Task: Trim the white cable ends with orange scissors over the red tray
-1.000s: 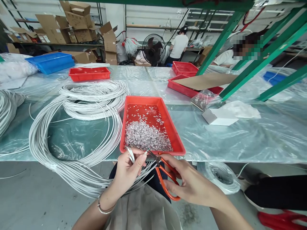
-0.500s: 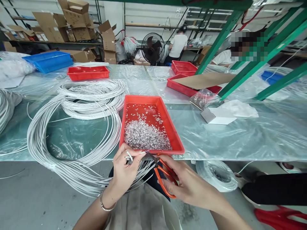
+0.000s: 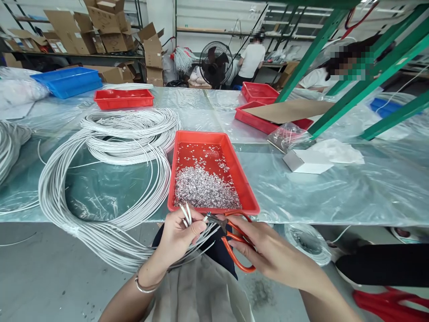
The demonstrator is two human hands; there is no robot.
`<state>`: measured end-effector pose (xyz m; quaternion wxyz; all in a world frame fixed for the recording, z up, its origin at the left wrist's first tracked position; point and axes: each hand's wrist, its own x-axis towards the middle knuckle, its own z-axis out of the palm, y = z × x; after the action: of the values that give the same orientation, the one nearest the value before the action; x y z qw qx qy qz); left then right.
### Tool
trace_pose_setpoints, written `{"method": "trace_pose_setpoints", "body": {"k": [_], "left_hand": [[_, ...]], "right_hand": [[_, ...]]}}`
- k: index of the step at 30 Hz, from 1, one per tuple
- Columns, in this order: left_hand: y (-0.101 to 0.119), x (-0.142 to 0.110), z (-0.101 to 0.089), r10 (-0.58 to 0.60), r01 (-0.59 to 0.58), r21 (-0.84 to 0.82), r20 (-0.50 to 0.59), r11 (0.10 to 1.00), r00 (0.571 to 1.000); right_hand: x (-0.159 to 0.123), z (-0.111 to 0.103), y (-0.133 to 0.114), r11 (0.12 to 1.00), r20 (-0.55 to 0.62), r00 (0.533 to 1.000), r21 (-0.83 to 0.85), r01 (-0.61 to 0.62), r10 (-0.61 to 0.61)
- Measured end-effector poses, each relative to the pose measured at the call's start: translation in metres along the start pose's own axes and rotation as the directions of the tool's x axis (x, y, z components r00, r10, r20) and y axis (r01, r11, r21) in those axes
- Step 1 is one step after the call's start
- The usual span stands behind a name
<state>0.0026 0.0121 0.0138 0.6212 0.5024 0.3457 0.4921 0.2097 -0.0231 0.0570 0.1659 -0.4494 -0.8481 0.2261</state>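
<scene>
My left hand (image 3: 177, 237) is closed round the ends of white cables (image 3: 186, 213), which stick up between its fingers just below the table edge. My right hand (image 3: 268, 252) grips orange-handled pliers (image 3: 234, 243); their dark jaws meet a cable tip at my left fingertips. Directly beyond both hands stands a red tray (image 3: 246, 190) holding a heap of small silver metal pieces (image 3: 203, 188). The held cables run down and left into a big loop of white cable (image 3: 100, 179) lying on the plastic-covered table and hanging over its edge.
A white box (image 3: 306, 161) and a clear bag lie to the right of the tray. More red trays (image 3: 124, 98), a blue bin (image 3: 67, 81) and cardboard sit farther back. Green frame posts (image 3: 355, 80) rise at right. Other people work behind the table. A cable reel (image 3: 306, 243) lies on the floor.
My left hand has shifted its grip so that the white cable ends now stick up higher. The pliers have tilted and closed in on a cable tip at the tray's near edge.
</scene>
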Motion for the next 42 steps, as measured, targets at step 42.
{"method": "trace_pose_setpoints", "body": {"k": [42], "left_hand": [[0.002, 0.0, 0.001, -0.167, 0.212, -0.305, 0.167, 0.929, 0.972]], "right_hand": [[0.006, 0.002, -0.005, 0.995, 0.091, 0.992, 0.035, -0.091, 0.087]]}}
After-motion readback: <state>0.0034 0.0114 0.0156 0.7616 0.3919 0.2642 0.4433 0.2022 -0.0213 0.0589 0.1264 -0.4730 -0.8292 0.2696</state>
